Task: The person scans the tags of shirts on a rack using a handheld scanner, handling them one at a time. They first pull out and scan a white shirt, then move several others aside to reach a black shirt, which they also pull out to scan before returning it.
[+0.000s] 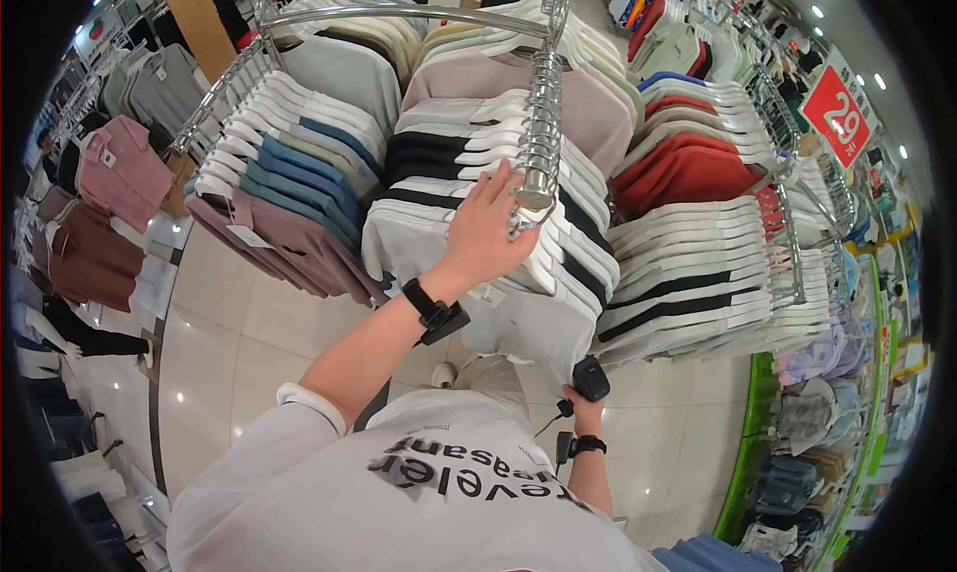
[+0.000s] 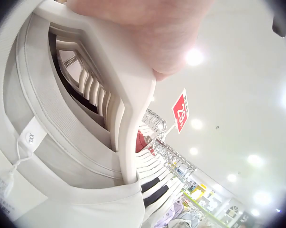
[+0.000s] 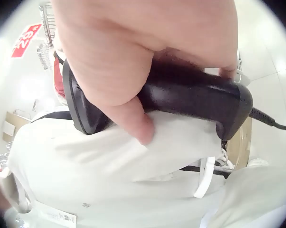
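My left hand [image 1: 488,238] lies over the tops of the white hangers at the front of the middle row, its fingers stretched out near the rail's end. Seen from the left wrist, the palm covers part of the front white hanger [image 2: 135,109], which carries a pale shirt [image 2: 95,204] with an XXL label [image 2: 32,137]. In the right wrist view, my right hand [image 3: 147,28] grips a black corded barcode scanner [image 3: 185,92] by its handle. The scanner overlaps the front of the white shirt [image 3: 114,161], the thumb tip right at the fabric. A paper tag [image 3: 62,217] hangs lower on it.
Chrome rails [image 1: 399,12] carry close rows of shirts on both sides, with blue and mauve shirts [image 1: 289,233] at left and red ones [image 1: 688,173] at right. A red price sign [image 1: 839,114] stands at right. Tiled floor [image 1: 269,343] shows below.
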Tool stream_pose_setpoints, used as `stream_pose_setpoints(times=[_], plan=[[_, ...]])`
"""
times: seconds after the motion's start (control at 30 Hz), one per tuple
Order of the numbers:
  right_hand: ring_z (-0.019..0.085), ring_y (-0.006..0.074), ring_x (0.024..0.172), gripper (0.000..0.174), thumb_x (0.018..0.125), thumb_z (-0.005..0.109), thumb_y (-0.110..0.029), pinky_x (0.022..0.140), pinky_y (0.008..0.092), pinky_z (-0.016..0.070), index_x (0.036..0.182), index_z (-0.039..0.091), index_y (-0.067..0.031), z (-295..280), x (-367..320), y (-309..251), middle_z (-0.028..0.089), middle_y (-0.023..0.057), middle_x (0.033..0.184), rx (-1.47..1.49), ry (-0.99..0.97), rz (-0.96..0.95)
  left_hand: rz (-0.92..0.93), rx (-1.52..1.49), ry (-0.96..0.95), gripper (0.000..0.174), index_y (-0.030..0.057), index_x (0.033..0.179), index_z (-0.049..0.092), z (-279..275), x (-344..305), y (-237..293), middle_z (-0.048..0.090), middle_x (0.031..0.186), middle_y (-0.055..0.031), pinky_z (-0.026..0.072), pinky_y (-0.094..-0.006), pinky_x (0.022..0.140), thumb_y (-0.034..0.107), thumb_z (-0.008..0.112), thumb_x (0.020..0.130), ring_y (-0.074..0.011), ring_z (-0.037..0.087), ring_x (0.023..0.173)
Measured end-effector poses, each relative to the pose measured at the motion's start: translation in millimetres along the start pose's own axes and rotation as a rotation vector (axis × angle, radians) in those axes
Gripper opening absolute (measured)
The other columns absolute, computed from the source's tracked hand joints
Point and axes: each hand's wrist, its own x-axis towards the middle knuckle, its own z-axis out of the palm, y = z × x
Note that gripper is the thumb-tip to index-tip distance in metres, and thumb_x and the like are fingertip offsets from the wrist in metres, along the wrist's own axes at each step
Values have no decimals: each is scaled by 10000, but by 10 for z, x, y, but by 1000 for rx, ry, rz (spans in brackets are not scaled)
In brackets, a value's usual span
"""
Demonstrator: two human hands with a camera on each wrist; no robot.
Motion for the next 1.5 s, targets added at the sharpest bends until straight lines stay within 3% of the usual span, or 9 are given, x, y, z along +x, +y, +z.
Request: stream_pose_setpoints(times=[0.2,0.27,0.37,0.67,1.0,1.07,1.2,1.27,1.5], plan=[[656,179,863,423,708,857,-7,815,375,536,1112,731,-38,-154,85,-24,724,40,974,-146,138,-149,36,16,9,698,43,1428,551,31,-3,-30,458,1557,-270,451,-527,1119,314,721,808,-571,472,1358],[649,178,784,384,709,844,-11,761,365,537,1077,736,-30,-297,213,97,721,38,899,-258,183,-152,-15,-12,3,358,91,1150,682,-5,-1,24,492,1521,-272,359,-468,1214,290,745,860,-453,462,1421],[624,160,609,294,712,811,-25,616,339,529,996,736,-10,-483,402,230,691,37,728,-397,255,-211,-15,-13,8,354,88,1142,682,-15,-3,37,500,1514,-273,359,-471,1216,291,743,859,-442,468,1418],[605,129,583,266,793,809,-48,543,300,489,1020,672,-17,-220,-35,-1294,655,28,765,-157,101,-286,77,39,30,732,22,1458,519,88,-6,-95,454,1557,-271,443,-538,1120,303,717,811,-563,477,1354],[624,126,793,476,780,726,65,718,281,521,1211,535,-6,202,-302,-2462,643,57,965,-121,-13,-600,73,46,20,731,16,1452,522,37,-7,-30,462,1548,-275,452,-527,1115,315,725,816,-567,488,1341],[622,129,787,487,779,716,69,724,286,523,1221,528,-8,266,-272,-2595,639,52,953,-109,-36,-609,9,-4,19,362,70,1139,670,-3,-3,34,502,1507,-274,363,-473,1213,279,752,855,-432,465,1425],[618,140,889,569,780,661,95,793,295,520,1304,466,-12,485,-215,-2766,609,70,1040,-41,-134,-587,60,42,27,725,15,1447,525,43,-4,-28,461,1548,-280,447,-529,1119,320,717,818,-576,483,1341],[611,160,972,665,787,632,103,841,308,520,1398,397,-17,652,-205,-2851,565,99,1183,38,-204,-607,26,5,29,371,67,1143,669,15,-2,12,504,1510,-268,367,-470,1209,287,753,856,-442,462,1427],[604,134,901,709,787,821,0,808,293,526,1408,480,25,1026,180,-2986,579,95,1181,-14,-218,-683,-34,9,-5,404,64,1172,675,-39,-8,68,499,1522,-259,373,-468,1204,293,758,849,-448,463,1423]])
